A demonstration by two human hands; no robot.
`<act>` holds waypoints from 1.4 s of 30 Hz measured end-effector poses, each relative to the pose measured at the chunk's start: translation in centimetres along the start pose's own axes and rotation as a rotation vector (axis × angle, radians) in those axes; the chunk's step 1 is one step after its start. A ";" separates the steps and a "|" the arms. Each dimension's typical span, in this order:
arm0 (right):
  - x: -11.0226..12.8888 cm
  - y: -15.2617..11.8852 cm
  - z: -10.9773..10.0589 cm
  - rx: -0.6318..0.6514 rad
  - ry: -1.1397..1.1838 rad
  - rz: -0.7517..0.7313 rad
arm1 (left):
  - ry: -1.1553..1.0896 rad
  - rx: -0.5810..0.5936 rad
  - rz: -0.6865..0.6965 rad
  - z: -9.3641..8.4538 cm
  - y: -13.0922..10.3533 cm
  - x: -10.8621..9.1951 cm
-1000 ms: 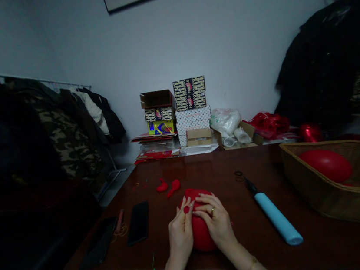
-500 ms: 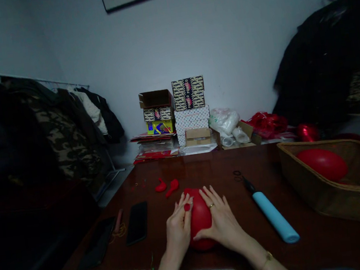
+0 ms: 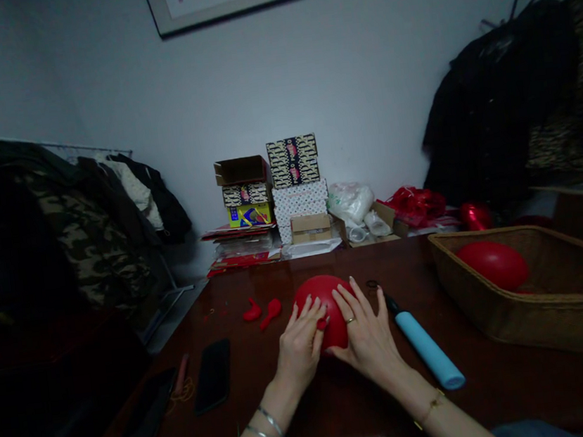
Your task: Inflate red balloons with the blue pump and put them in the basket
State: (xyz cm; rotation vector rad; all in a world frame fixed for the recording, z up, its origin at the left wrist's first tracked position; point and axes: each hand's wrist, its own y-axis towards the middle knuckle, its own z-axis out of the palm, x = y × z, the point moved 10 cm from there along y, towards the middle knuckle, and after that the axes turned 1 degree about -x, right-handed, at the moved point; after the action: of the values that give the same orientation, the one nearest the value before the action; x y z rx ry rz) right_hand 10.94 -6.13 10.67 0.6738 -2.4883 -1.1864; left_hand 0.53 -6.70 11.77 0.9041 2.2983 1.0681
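A pale wall (image 3: 357, 61) rose behind everything, and a dark, glossy brown table (image 3: 316, 421) stretched out before the person. Dark and camouflage-patterned clothes (image 3: 84, 222) hung from a rail on the left, with a black coat (image 3: 492, 123) on the right. At the table's right side stood a wicker basket (image 3: 543, 326), a round red balloon (image 3: 491, 265) inside it. Beyond the table's far edge rose stacked boxes (image 3: 300, 203).

An inflated red balloon (image 3: 335, 326) sat over the middle of the table, between the person's two hands; whether it touched the tabletop could not be told. The right hand (image 3: 369, 333) was open, its fingers spread along the balloon's right side. The left hand (image 3: 299, 345) lay against the left side, its thumb and forefinger closed at a small red rounded end.

To the right of the hands lay a light blue pump (image 3: 429, 349), its black nozzle pointing away from the person. On the left, a black phone (image 3: 212, 376) lay flat near a reddish stick (image 3: 181, 374). Two limp red balloons (image 3: 270, 313) rested beyond the left hand. Smallest were thin yellow bands (image 3: 180, 395) beside the stick and a gold ring (image 3: 349, 320) on the right hand.
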 end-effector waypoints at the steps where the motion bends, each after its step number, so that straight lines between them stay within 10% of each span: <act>1: -0.3 0.0 -0.3 -0.010 -0.015 0.004 | -0.002 -0.007 0.010 0.2 0.3 -0.3; 42: -17.4 -2.9 -13.5 -0.212 -0.532 0.257 | -0.050 -0.144 0.303 11.1 13.6 -14.3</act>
State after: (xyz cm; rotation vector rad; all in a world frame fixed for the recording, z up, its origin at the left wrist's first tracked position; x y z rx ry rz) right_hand 32.60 -7.11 15.48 -0.0323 -2.6828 -1.6581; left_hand 22.38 -4.85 17.53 1.2313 2.0562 1.2995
